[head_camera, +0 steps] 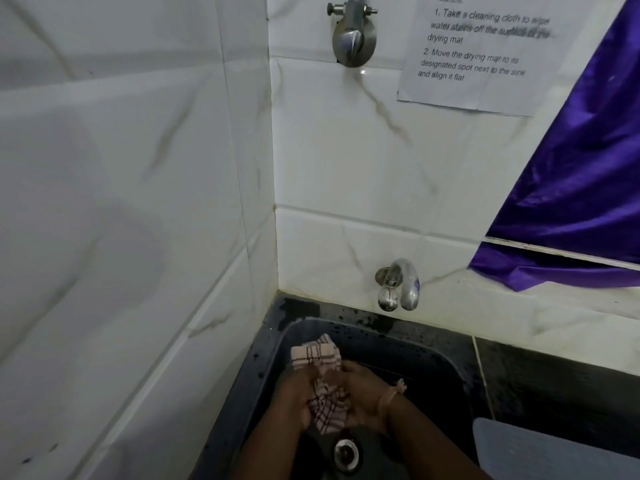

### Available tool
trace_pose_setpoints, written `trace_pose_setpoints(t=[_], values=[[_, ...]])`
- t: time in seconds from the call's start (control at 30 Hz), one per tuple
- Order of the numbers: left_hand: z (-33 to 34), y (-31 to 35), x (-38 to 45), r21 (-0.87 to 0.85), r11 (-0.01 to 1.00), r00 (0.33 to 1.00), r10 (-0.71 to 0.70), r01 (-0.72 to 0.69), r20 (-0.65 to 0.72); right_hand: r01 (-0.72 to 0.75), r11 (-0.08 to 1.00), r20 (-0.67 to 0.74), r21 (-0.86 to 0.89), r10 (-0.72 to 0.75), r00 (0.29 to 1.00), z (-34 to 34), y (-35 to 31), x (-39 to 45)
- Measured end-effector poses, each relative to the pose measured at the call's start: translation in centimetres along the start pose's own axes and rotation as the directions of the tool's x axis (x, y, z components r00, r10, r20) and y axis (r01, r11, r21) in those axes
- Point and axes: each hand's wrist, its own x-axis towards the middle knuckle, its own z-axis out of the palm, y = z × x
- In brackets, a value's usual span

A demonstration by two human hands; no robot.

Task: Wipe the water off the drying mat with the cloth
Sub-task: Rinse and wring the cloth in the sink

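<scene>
Both hands [298, 398] [367, 398] grip bunched checked cloth [320, 358].

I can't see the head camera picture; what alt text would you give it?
Both hands, left hand and right hand, grip a checked cloth over a dark sink; a grey drying mat lies to the right, below a wall tap.

dark counter [554, 372], drying mat [554, 452] on it

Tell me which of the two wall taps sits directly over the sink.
The lower tap, with the curved spout just above the sink rim. The upper tap sits high on the tiles beside the paper notice.
</scene>
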Motion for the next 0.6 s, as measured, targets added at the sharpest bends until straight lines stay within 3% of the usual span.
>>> trace_pose_setpoints(t=[0.1, 0.23, 0.33, 0.43, 0.6], values=[[0.2, 0.9, 2.2, -0.063, 0.998, 0.992, 0.008, -0.016, -0.126, 0.135, 0.915, -0.026, -0.380, -0.156, 0.987, 0.5, -1.5, 2.4], [0.6, 2.8, 4.5, -0.163, 0.986, 0.996, 0.014, -0.029, -0.090, 0.184, 0.731, -0.006, -0.657, -0.249, 0.969, 0.9, -4.5, 5.3], [0.0, 4.7, 7.7, -0.128, 0.990, 0.992, 0.036, -0.052, -0.119, 0.201, 0.604, 0.024, -0.771, -0.288, 0.957, 1.1, -7.0, 8.5], [-0.8, 6.1, 13.0, -0.126, 0.991, 0.991, 0.027, -0.044, -0.129, 0.189, 0.429, -0.017, -0.883, -0.433, 0.901, 1.5, -9.6, 11.4], [0.7, 10.4, 15.4, -0.135, 0.987, 0.952, 0.045, -0.090, -0.304, 0.173, 0.412, -0.114, -0.895, -0.585, 0.803, 2.2, -11.2, 16.9]])
